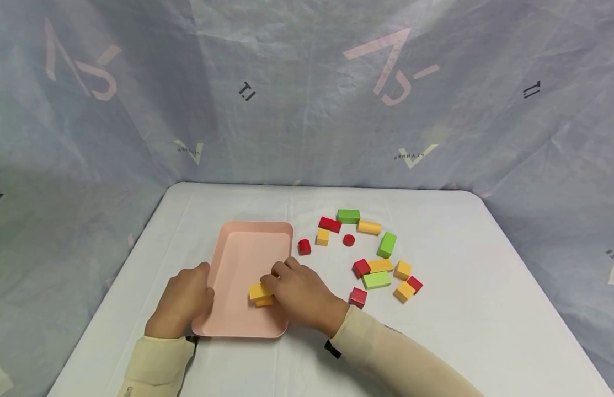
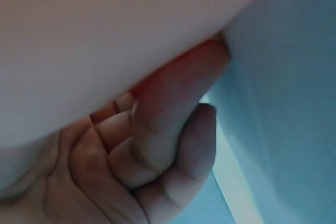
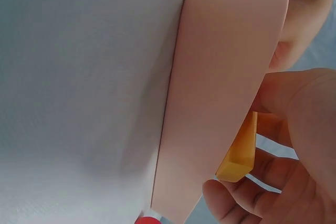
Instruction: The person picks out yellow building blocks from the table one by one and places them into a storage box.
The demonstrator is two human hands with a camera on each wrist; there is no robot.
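A pink tray [image 1: 252, 248] lies on the left part of the table. My left hand [image 1: 182, 298] grips its left rim; in the left wrist view the curled fingers [image 2: 168, 98] lie against the tray's wall. Over the tray's near right part, my right hand [image 1: 302, 292] pinches a yellow block [image 1: 259, 291]. Just below that block a second yellow block [image 1: 264, 302] shows, partly hidden. The right wrist view shows a yellow block [image 3: 241, 153] between the thumb and fingers, beyond the tray's outer wall [image 3: 210, 98].
Right of the tray lie loose blocks: a red cylinder [image 1: 304, 247], a red bar [image 1: 330, 224], a green block [image 1: 348, 216], a yellow cylinder [image 1: 369, 227], a light green block [image 1: 377, 280] and several red and yellow cubes. A grey printed cloth [image 1: 307, 127] hangs behind the white table [image 1: 460, 248].
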